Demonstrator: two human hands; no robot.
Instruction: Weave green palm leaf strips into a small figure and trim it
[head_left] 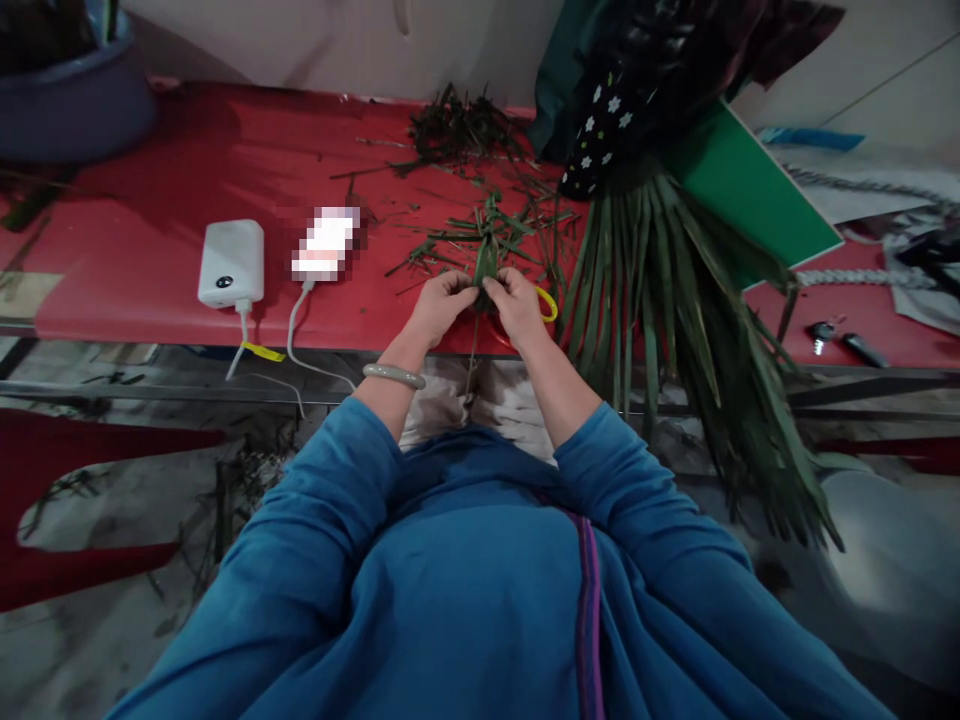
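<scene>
Between my two hands, near the front edge of the red-covered table, is a green folded palm leaf piece (pixel 486 262). My left hand (pixel 447 302) pinches it from the left with thumb and fingers. From the right, my right hand (pixel 514 302) pinches the same piece. A thin strand (pixel 473 350) hangs below it toward my lap. Just beside my right hand lies a yellow loop (pixel 550 304), perhaps a scissor handle, partly hidden by the hand. Cut leaf scraps (pixel 442 238) are scattered beyond my fingers.
A white power bank (pixel 232 262) is cabled near a blurred phone (pixel 327 243) on the left. Long palm fronds (pixel 637 270) hang over the table edge at right, by a green board (pixel 757 200). Keys (pixel 821 332) lie farther right. A blue-grey tub (pixel 75 105) stands back left.
</scene>
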